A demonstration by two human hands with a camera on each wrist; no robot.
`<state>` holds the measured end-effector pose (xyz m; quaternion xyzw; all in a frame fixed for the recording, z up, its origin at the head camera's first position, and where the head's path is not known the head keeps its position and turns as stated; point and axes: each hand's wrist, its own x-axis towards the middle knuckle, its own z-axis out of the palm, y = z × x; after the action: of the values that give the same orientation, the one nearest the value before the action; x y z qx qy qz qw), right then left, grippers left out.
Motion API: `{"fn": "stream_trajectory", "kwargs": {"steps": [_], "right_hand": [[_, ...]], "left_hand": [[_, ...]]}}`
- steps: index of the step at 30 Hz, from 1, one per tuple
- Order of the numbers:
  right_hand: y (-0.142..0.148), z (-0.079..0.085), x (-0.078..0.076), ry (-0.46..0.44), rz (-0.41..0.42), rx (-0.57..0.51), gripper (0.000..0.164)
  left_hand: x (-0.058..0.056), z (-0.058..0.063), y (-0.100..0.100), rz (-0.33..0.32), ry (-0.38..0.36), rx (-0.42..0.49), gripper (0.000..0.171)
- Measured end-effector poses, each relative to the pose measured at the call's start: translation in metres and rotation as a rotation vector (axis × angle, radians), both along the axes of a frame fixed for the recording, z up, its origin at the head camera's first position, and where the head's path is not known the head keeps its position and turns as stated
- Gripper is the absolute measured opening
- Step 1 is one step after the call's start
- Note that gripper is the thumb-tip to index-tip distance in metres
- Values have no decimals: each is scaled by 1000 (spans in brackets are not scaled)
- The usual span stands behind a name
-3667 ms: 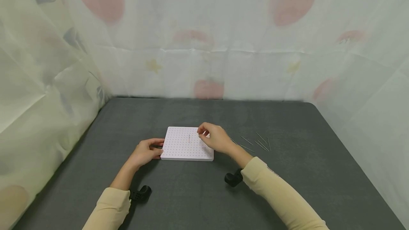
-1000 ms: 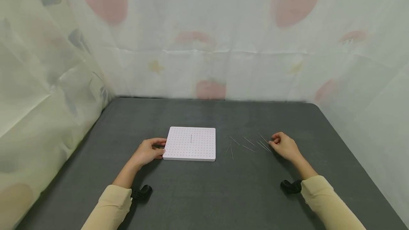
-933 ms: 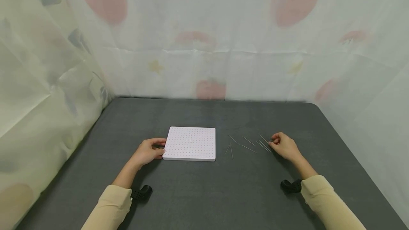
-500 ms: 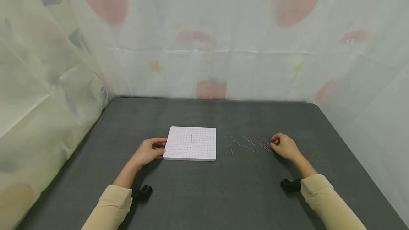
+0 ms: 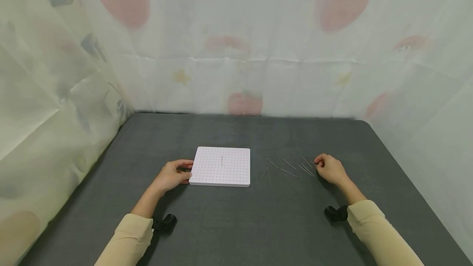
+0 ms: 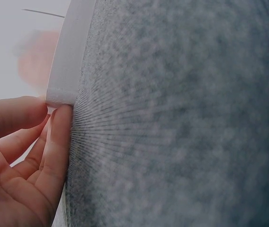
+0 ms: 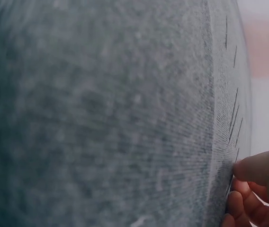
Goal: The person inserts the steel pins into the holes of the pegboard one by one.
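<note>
My left hand (image 5: pixel 171 176) holds the left edge of a white pegboard (image 5: pixel 236 167) dotted with small holes. In the left wrist view, the thumb and fingers (image 6: pixel 56 142) meet the board's corner (image 6: pixel 61 97). One thin metal pin (image 5: pixel 221 160) stands upright in the board. Right of the board, my right hand (image 5: pixel 330 168) is low over the table beside several loose pins (image 5: pixel 306 170). Its thumb and forefinger pinch the end of a thin pin (image 7: pixel 237 153), seen in the right wrist view; the rest of that pin is hidden by the fingertips.
More thin pins (image 5: pixel 288 163) lie scattered on the dark grey table (image 5: pixel 236 225) between the board and my right hand. Pale printed curtains (image 5: pixel 288 85) hang behind and along both sides of the table. Each wrist carries a black camera mount (image 5: pixel 335 213).
From above the board, my right hand has moved right to the loose pins, and in the last half second slightly farther right. My left hand has stayed at the board's edge.
</note>
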<state>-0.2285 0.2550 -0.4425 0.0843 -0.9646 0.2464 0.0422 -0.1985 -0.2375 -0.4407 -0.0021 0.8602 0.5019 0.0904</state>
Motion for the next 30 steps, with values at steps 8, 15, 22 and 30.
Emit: {"fn": "stream_trajectory", "kwargs": {"steps": [8,15,22,30], "right_hand": [[-5,4,2,-52,-74,6,15],[-8,5,1,-75,-145,14,16],[-11,6,3,-99,-191,10,21],[-10,2,2,-104,-207,13,24]], "left_hand": [[-1,-2,-1,0,-4,-3,43],[-1,-3,-1,11,-2,-11,42],[-1,-2,0,8,6,-21,42],[-1,-3,1,18,1,-20,42]]}}
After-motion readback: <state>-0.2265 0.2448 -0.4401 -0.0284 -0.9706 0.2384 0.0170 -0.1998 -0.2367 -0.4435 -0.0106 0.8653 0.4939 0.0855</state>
